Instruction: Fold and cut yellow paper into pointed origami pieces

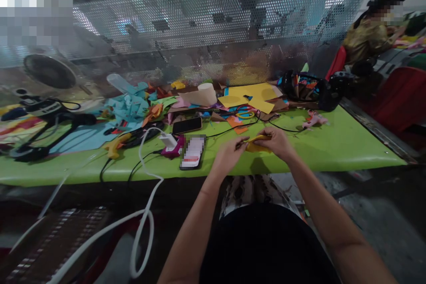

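Note:
Both hands are at a small folded yellow sheet piece (258,145), paper or felt, just above the front of the green table (319,153). My left hand (232,151) pinches its left end, and my right hand (278,142) pinches its right end with thumb and fingers. Part of the piece is hidden behind the fingers. To the left of my left hand lies a phone with a lit screen (193,153). A dark phone (187,125) lies behind that one. Yellow-handled scissors (245,115) rest beyond the hands, near an orange scrap (237,124).
A yellow glue gun (116,145), a purple power strip (173,147) and a white cable (146,213) are on the left. Yellow sheets (253,93) and blue scraps (128,106) pile along the back. A pink piece (314,120) lies right. Another person (369,37) sits far right.

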{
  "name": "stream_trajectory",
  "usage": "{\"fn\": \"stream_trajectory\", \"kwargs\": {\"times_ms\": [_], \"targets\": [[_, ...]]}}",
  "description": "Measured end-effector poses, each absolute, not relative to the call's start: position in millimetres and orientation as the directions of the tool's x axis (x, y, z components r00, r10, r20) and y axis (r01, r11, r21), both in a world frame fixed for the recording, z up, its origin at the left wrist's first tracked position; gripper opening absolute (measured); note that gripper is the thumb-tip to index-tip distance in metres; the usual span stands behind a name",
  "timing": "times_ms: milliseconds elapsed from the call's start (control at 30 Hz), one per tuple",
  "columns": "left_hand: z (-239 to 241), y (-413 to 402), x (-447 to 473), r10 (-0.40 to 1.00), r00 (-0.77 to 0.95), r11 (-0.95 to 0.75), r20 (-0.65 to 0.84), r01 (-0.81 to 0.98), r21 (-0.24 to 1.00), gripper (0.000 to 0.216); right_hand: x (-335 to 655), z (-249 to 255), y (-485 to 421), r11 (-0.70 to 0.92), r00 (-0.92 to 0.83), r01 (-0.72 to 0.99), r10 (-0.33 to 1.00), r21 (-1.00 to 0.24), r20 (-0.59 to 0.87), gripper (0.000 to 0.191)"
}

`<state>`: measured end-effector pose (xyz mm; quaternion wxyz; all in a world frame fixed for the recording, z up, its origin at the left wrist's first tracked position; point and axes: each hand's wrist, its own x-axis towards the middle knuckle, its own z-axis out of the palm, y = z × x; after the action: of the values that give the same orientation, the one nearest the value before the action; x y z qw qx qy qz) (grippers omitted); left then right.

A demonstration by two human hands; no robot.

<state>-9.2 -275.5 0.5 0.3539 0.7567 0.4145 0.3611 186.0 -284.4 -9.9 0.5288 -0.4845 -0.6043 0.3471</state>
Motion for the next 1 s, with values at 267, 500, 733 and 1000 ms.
{"fn": "stream_trajectory", "kwargs": {"times_ms": [267, 500, 733, 1000], "targets": [[11, -280, -10, 0.872, 0.388, -0.466, 0.299, 0.469, 0.751, 0.019, 185, 2, -290, 0.315, 0.036, 0.279, 0.941, -0.907, 0.337, 0.020], [10, -280, -11, 0.866, 0.392, -0.474, 0.309, 0.450, 0.757, 0.018, 186, 7, -293, 0.333, 0.077, 0.286, 0.927, -0.898, 0.368, 0.020], [3, -280, -20, 0.900, 0.360, -0.366, 0.245, 0.322, 0.873, 0.020, 187, 7, -296, 0.262, 0.096, 0.179, 0.955, -0.948, 0.282, 0.021], [-1, -283, -26, 0.940, 0.301, -0.187, 0.160, 0.062, 0.981, 0.026, 193, -3, -298, 0.195, 0.154, 0.042, 0.968, -0.980, 0.199, 0.024]]}}
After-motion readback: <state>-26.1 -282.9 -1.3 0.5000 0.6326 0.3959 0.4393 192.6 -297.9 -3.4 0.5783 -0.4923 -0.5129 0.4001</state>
